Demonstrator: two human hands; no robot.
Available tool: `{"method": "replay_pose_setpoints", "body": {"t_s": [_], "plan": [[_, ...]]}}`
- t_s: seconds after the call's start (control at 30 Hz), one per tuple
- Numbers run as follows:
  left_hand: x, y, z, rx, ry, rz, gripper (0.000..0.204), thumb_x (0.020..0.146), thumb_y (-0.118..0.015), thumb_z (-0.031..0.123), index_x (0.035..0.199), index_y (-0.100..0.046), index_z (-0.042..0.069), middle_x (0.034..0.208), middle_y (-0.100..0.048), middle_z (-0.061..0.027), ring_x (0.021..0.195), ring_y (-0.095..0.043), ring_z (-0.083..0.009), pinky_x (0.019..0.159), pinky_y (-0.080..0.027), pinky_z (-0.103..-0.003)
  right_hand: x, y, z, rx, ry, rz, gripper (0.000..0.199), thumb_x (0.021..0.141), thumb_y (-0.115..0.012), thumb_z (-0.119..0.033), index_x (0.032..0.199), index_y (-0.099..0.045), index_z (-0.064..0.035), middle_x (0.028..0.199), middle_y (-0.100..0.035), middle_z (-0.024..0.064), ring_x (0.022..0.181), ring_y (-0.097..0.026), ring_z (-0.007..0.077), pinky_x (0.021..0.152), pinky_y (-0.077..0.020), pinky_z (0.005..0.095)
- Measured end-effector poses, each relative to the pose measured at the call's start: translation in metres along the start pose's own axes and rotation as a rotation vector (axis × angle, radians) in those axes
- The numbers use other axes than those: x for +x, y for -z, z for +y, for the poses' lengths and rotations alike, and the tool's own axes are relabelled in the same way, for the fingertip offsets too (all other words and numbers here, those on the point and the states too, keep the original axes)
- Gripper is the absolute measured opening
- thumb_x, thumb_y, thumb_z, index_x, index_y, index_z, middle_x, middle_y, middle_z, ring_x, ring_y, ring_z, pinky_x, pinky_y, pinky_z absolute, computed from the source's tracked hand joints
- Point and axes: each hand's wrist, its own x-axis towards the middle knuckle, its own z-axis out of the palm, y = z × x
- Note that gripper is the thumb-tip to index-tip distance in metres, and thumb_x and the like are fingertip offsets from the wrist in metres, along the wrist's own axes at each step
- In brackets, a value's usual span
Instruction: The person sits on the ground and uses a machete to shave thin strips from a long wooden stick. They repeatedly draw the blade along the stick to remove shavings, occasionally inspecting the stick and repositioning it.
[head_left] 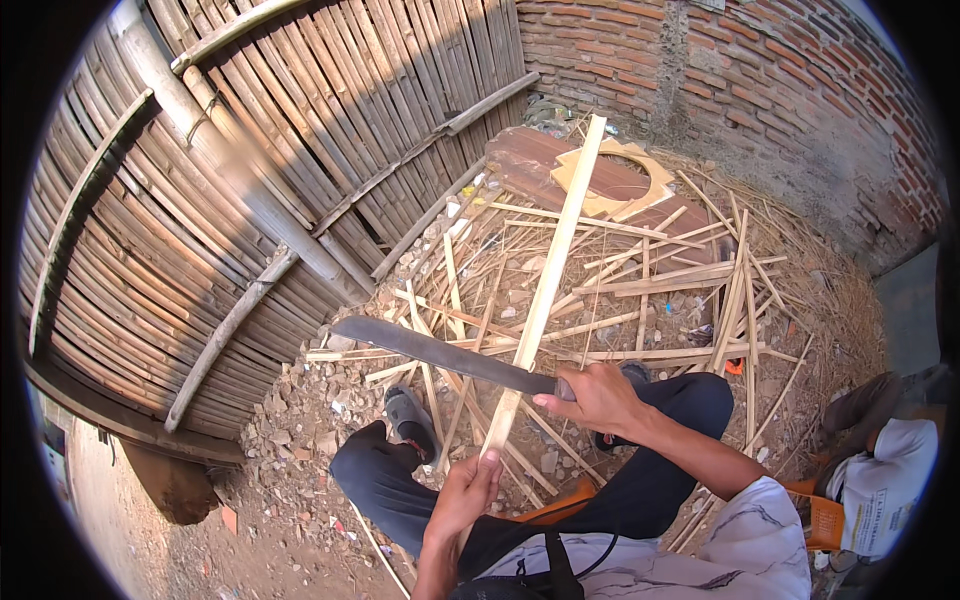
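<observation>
Head view, machete (440,352) across bamboo slat (545,290)

- The long slat (545,290) in the left hand (462,497) is pale split bamboo, dry and matt, with a fibrous face.
- The machete (440,352) in the right hand (600,396) has a dark metal blade, dull and not shiny.
- At 10 o'clock, the fence (200,200) is weathered bamboo, brown-grey and rough.
- At 1 o'clock, the wall (760,80) is red brick with coarse mortar.
- At 12 o'clock, the board (610,185) looks like flat plywood, matt.
- The trousers (660,480) are dark cloth.
</observation>
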Motion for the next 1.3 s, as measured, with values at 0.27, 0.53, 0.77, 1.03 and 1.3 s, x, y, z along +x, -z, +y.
{"method": "replay_pose_setpoints", "body": {"t_s": [0.27,0.53,0.77,1.03,1.3], "plan": [[-0.011,0.000,0.007,-0.025,0.061,0.013,0.049,0.111,-0.043,0.044,0.076,-0.048,0.010,0.051,-0.038,0.0039,0.041,-0.033,-0.0061,0.040,-0.029,-0.026,0.013,0.009,0.023,0.047,-0.046,0.076,0.064,0.096,-0.059,-0.060,0.081,-0.069,0.0012,0.050,-0.055,0.0173,0.047,-0.061,0.0357,0.052,-0.0487,0.0461],[-0.010,-0.003,-0.001,-0.028,0.005,-0.026,0.050,0.110,-0.045,0.045,0.077,-0.050,0.008,0.057,-0.042,0.0042,0.045,-0.036,-0.0050,0.042,-0.029,-0.024,0.004,0.008,0.001,-0.017,0.058,-0.018,0.067,0.096,-0.056,-0.063,0.088,-0.072,0.0021,0.049,-0.054,0.0174,0.049,-0.061,0.0379,0.051,-0.0498,0.0461],[-0.043,0.017,-0.006,0.004,0.137,0.001,0.050,0.110,-0.044,0.045,0.076,-0.050,0.009,0.055,-0.042,0.0037,0.044,-0.037,-0.0051,0.042,-0.030,-0.024,0.033,0.026,0.070,0.182,-0.233,0.197,0.068,0.102,-0.052,-0.058,0.075,-0.063,0.0036,0.052,-0.044,0.0114,0.047,-0.047,0.0217,0.052,-0.0389,0.0465],[-0.046,0.030,-0.023,-0.032,0.137,-0.087,0.050,0.111,-0.041,0.043,0.077,-0.050,0.008,0.053,-0.042,0.0020,0.042,-0.037,-0.0054,0.040,-0.031,-0.025,0.028,0.016,0.055,0.594,-0.275,0.092,0.058,0.097,-0.064,-0.054,0.081,-0.070,0.0016,0.055,-0.047,-0.0004,0.053,-0.044,0.0114,0.051,-0.0361,0.0356],[-0.054,0.044,-0.028,0.097,0.100,-0.125,0.040,0.111,-0.046,0.034,0.094,-0.060,0.000,0.062,-0.054,-0.0021,0.048,-0.051,-0.0083,0.047,-0.042,-0.025,0.023,-0.011,0.020,0.908,-0.344,0.177,0.023,0.095,-0.074,-0.021,0.097,-0.062,-0.0020,0.056,-0.049,-0.0062,0.046,-0.042,0.0012,0.041,-0.0291,0.0238]]}}
